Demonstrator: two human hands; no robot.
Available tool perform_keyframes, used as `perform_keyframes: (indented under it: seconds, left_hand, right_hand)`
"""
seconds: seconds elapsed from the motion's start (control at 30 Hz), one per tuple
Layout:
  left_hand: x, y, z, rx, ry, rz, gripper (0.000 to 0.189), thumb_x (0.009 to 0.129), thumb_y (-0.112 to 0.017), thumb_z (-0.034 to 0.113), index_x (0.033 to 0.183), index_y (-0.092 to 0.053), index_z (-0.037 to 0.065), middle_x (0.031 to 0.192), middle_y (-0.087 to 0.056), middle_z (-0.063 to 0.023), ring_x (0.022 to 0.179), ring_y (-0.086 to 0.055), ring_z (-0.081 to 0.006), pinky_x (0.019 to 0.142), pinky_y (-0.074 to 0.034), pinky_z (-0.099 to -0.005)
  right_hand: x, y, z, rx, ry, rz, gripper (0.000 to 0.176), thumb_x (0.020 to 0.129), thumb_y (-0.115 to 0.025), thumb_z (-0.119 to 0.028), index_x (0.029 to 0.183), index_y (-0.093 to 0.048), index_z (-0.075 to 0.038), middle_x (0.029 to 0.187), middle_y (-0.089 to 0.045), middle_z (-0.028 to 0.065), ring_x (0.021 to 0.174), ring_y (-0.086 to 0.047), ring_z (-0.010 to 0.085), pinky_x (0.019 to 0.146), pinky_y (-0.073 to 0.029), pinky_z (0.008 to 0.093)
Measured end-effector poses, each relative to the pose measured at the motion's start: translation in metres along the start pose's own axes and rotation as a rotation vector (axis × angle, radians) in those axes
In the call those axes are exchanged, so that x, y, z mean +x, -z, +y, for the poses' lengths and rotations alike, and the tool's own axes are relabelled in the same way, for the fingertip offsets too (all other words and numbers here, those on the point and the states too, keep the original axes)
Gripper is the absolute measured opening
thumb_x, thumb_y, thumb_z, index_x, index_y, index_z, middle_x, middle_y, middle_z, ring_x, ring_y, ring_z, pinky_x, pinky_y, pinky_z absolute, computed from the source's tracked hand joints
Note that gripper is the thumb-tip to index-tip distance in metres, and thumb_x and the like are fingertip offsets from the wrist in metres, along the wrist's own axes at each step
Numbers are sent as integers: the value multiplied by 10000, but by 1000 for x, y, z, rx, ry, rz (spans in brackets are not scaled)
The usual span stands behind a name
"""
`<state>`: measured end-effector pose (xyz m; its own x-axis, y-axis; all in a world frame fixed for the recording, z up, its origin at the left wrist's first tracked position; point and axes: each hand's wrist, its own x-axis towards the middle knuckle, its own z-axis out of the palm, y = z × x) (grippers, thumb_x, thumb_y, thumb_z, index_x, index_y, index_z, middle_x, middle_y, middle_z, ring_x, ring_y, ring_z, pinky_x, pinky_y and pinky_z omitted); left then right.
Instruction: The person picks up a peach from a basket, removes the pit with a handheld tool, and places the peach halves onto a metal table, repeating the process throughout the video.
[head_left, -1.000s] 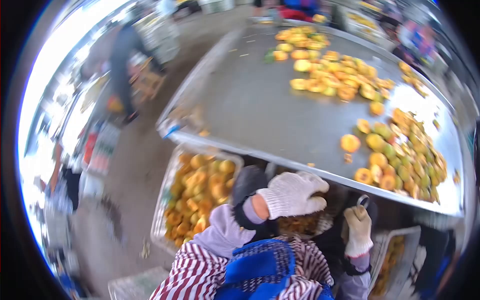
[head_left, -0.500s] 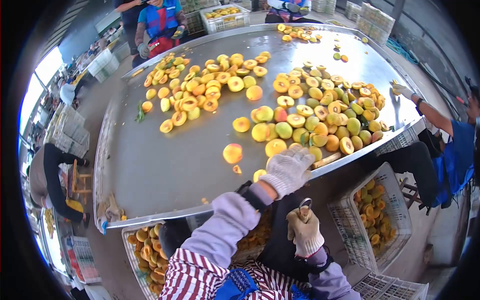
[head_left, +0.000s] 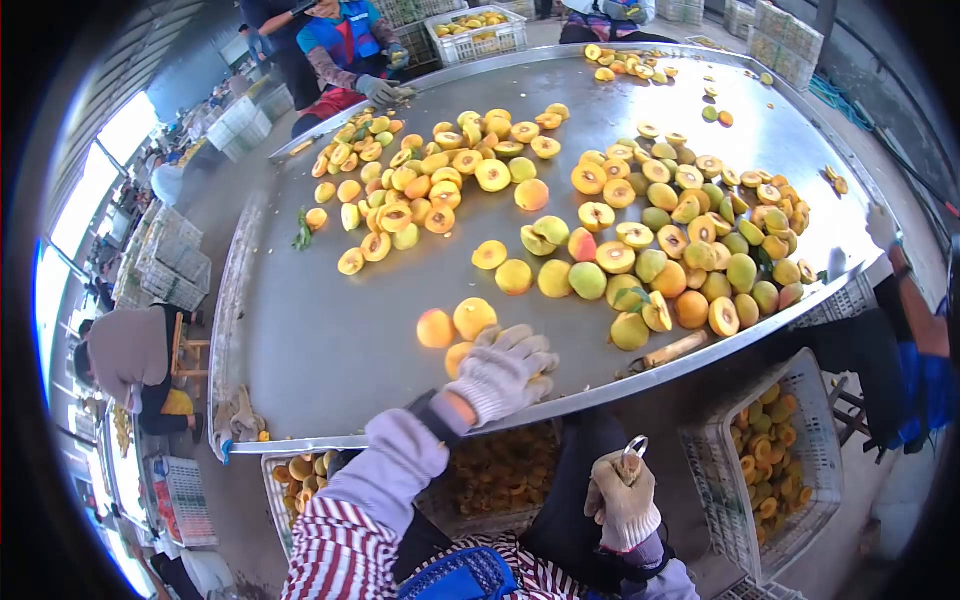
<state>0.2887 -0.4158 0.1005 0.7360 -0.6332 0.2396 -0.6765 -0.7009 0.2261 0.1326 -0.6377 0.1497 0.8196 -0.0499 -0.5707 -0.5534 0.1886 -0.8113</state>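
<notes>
My left hand (head_left: 505, 373), in a knitted white glove, lies on the metal table (head_left: 320, 370) near its front edge. Its fingers are spread, against a yellow peach (head_left: 457, 358) that the glove partly covers. Just beyond are two more peaches (head_left: 474, 318). My gloved right hand (head_left: 622, 505) is below the table edge, wrapped round a tool with a metal loop (head_left: 637, 444) sticking out on top; its handle is mostly hidden in the fist. A wooden-handled tool (head_left: 675, 350) lies at the table's front edge, beside a heap of halved and whole peaches (head_left: 690, 230).
Another peach pile (head_left: 420, 185) is on the table's left half. Crates of peaches stand below: one at right (head_left: 830, 440), one at left (head_left: 275, 500). A co-worker's hand (head_left: 885, 228) is at the right edge; another's glove (head_left: 380, 90) touches the far edge.
My left hand has slid left along the table, and peaches now sit grouped by it, away from the heap. My right hand stays closed below the edge. The far co-worker's glove has reached the table.
</notes>
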Motion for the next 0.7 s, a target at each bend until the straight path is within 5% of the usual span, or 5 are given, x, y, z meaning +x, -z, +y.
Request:
perform_keyframes:
  seconds: [0.03, 0.13, 0.37, 0.43, 0.7]
  left_hand:
    - [-4, 20, -3, 12, 9, 1, 264, 859, -623, 371, 1013, -705, 173, 1115, -634, -3, 1201, -513, -204, 991, -395, -488]
    - [12, 80, -8, -230, 320, -670, 389, 897, -620, 377, 1177, -681, 113, 1250, -620, -106, 1181, -579, -317, 982, -479, -418]
    - [105, 38, -53, 42, 262, 7, 641, 837, -681, 419, 1405, -523, 167, 1506, -437, -170, 1404, -407, -354, 1120, -384, -441]
    - [137, 9, -75, 111, 232, -59, 723, 820, -696, 438, 1462, -469, 197, 1584, -323, -175, 1486, -263, -388, 1184, -289, -465]
    - [152, 21, -117, -154, 349, -360, 746, 840, -685, 470, 1499, -450, 212, 1596, -310, -177, 1469, -294, -379, 1196, -274, -451]
  right_hand:
    - [1, -1, -1, -29, -3, -13, 159, 901, -629, -185, 883, -626, -27, 586, -594, 34, 449, -524, 95, 419, -375, 232]
    - [6, -5, 0, -65, -15, -78, 164, 886, -630, -184, 852, -633, -23, 584, -596, 34, 465, -543, 96, 428, -386, 233]
    - [22, 7, 22, -26, 23, -219, 188, 882, -646, -164, 905, -608, 18, 655, -654, 111, 492, -612, 167, 454, -464, 258]
    - [9, -19, 12, 141, 124, -38, 180, 975, -602, -167, 827, -543, -84, 505, -547, 52, 335, -444, 114, 318, -308, 237]
    - [15, -23, 6, 80, 109, -70, 167, 1000, -575, -179, 886, -588, -58, 514, -565, 55, 347, -449, 99, 320, -319, 222]
